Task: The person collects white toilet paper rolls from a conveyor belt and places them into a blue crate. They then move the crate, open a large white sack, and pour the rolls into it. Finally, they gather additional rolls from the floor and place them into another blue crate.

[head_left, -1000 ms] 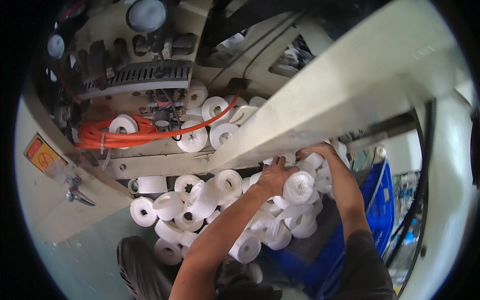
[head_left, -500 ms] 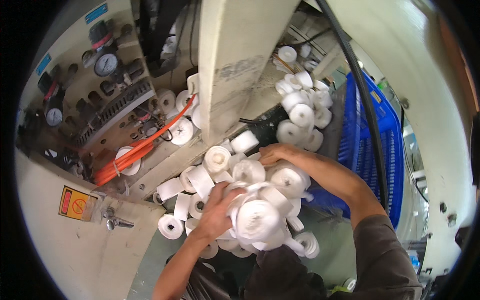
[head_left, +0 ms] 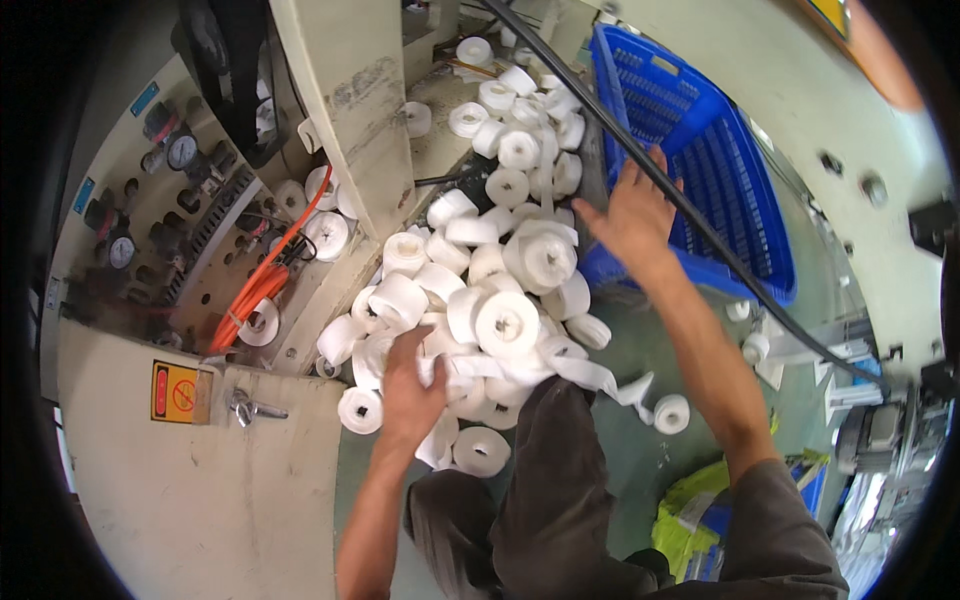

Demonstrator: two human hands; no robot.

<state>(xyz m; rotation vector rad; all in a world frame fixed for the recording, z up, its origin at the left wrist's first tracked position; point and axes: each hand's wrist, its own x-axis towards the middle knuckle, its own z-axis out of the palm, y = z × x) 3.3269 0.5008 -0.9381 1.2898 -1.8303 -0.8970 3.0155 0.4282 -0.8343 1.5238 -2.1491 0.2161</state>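
right hand (head_left: 628, 215) lifted off white rolls (head_left: 505, 320), now open by blue crate (head_left: 700, 150)

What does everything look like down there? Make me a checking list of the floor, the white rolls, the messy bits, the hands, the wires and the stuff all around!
Surface: green floor, partly covered by rolls.
Job's things: heap of white tape rolls; blue plastic crate beside it, looks empty where visible.
Clutter: stray roll and a loose white strip on the floor; yellow-green bag lower right.
Hands: left hand pressed into the heap, fingers among the rolls; right hand open, fingers spread, at the crate's edge.
Cables: black cable crossing over the crate; orange hoses on the machine.
Surroundings: cream machine frame, round gauges, yellow warning sticker.
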